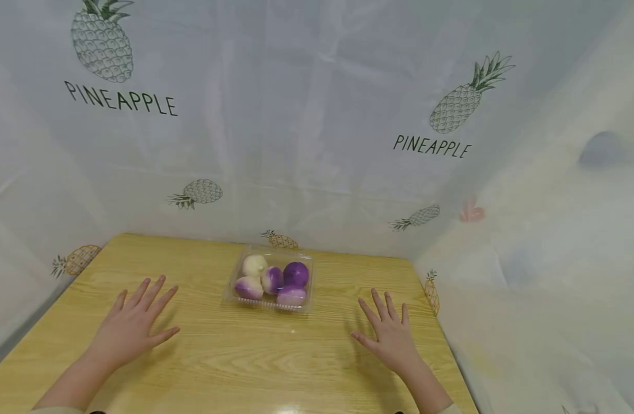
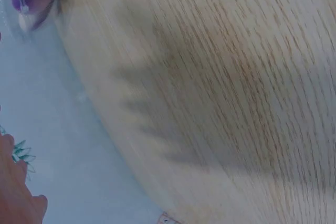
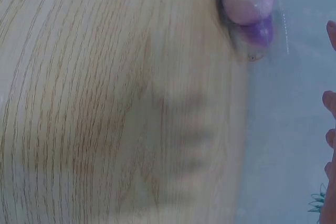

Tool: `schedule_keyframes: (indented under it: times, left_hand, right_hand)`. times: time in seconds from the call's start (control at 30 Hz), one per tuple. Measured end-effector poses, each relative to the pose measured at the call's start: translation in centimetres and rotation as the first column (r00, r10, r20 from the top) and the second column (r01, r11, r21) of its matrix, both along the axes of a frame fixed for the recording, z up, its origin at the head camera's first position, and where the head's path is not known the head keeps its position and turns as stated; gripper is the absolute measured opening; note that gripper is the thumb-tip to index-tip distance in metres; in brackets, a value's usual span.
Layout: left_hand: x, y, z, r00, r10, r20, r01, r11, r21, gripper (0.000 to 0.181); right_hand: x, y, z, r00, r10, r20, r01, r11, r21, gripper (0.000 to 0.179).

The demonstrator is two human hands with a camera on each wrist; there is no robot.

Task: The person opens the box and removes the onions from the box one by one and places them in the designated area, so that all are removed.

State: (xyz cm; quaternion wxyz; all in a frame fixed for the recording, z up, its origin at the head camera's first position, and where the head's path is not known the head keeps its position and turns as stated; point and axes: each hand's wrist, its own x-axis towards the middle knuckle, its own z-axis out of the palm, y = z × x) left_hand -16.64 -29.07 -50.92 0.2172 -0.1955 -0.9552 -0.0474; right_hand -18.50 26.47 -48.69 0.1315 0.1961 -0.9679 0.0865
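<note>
A clear plastic box (image 1: 281, 255) stands toward the back of the wooden table in the head view. In it lie several rounded purple-and-white pieces, among them a cream one (image 1: 255, 265) and a deep purple one (image 1: 296, 275); their exact kind cannot be told. My left hand (image 1: 128, 333) is spread to the left of the box, fingers straight, holding nothing. To the box's right, my right hand (image 1: 392, 339) is likewise spread and holds nothing. Both hands cast shadows on the wood and stay apart from the box. Each wrist view catches only part of its hand.
The table (image 1: 244, 362) has light wood grain. Behind it hangs a pale curtain (image 1: 306, 115) printed with pineapples, and more pale cloth (image 1: 545, 247) runs along the right side.
</note>
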Motion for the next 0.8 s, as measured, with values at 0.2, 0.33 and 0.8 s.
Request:
schedule_keyframes:
  times: [0.2,0.33,0.8]
  left_hand:
    - [0.1,0.4,-0.2,1.0,0.009,0.029,-0.01,1.0,0.027,0.09]
    - [0.0,0.9,-0.1,0.996,0.023,0.081,-0.03,0.996,0.085,0.09]
    - [-1.0,3.8,-0.9,0.985,0.008,0.173,-0.064,0.945,0.321,0.084]
  right_hand:
    - [-0.1,-0.4,0.0,0.999,-0.012,0.039,0.013,1.0,-0.021,0.077]
    - [-0.3,-1.2,-0.2,0.996,-0.006,0.091,0.014,0.995,-0.096,0.077]
    - [0.0,-4.1,-1.6,0.975,0.074,0.212,0.015,0.92,-0.391,0.075]
